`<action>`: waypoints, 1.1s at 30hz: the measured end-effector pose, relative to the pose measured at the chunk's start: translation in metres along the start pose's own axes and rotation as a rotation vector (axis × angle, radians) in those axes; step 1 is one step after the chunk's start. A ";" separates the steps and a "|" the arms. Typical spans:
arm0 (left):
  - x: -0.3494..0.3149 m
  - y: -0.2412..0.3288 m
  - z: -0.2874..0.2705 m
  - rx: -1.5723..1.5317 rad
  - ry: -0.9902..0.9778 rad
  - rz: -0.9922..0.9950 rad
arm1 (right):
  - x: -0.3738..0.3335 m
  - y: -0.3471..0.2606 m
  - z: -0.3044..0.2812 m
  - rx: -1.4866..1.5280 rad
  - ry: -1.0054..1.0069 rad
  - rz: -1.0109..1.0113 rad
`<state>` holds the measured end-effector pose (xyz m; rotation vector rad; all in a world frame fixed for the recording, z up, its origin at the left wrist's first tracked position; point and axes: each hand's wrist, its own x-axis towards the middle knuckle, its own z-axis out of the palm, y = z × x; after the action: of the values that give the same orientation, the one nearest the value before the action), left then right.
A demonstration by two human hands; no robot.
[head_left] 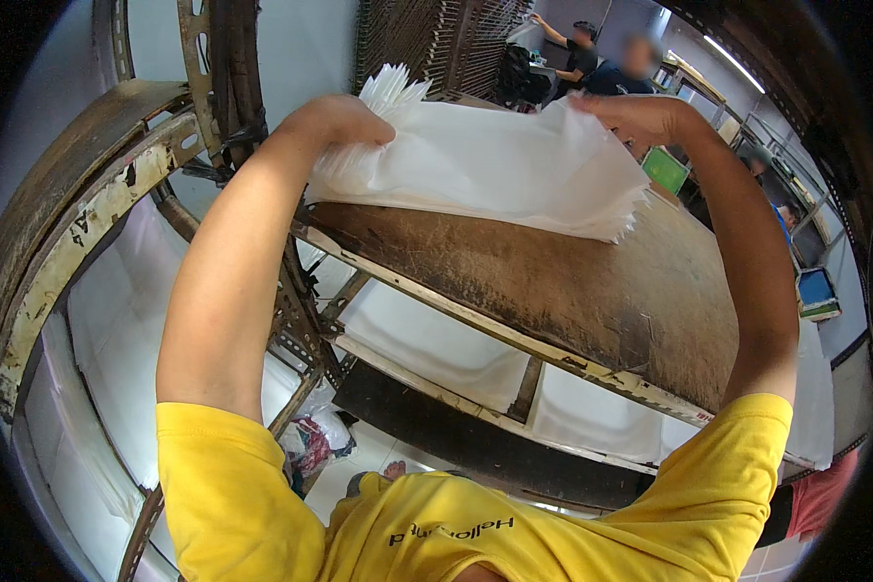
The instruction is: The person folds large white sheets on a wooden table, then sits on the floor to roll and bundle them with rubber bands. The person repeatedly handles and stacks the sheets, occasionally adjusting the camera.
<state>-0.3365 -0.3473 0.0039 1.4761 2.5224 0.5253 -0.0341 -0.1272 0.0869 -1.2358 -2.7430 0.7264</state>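
Observation:
A thick stack of thin white sheets [504, 160] spans the space between my two hands, above the far part of a worn brown tabletop [553, 281]. My left hand [344, 124] is closed on the stack's left end, where the sheet edges fan out in a ruffled bunch. At the far right corner my right hand [640, 118] grips the same stack, its fingers partly hidden by the sheets. The near right corner droops over the table with staggered edges. The sheets sag slightly in the middle.
A metal post [233, 78] stands by my left arm, with a curved-looking shelf edge [97, 223] beyond it. White sheets [436, 335] lie on the shelf below the tabletop. Wire racks [427, 44] rise at the back. A person in dark clothes [580, 63] sits far off, others nearby.

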 end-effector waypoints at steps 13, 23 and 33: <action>0.007 0.000 -0.002 -0.014 -0.070 -0.042 | 0.052 0.041 0.014 -0.177 0.274 -0.145; 0.016 -0.017 0.000 -0.361 -0.159 -0.080 | 0.045 0.068 0.030 0.495 -0.202 0.081; 0.032 -0.024 -0.004 -0.291 -0.243 -0.160 | 0.052 0.080 0.040 0.501 -0.293 0.059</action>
<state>-0.3733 -0.3314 -0.0009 1.1479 2.2395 0.6145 -0.0227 -0.0605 0.0088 -1.1680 -2.4797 1.5908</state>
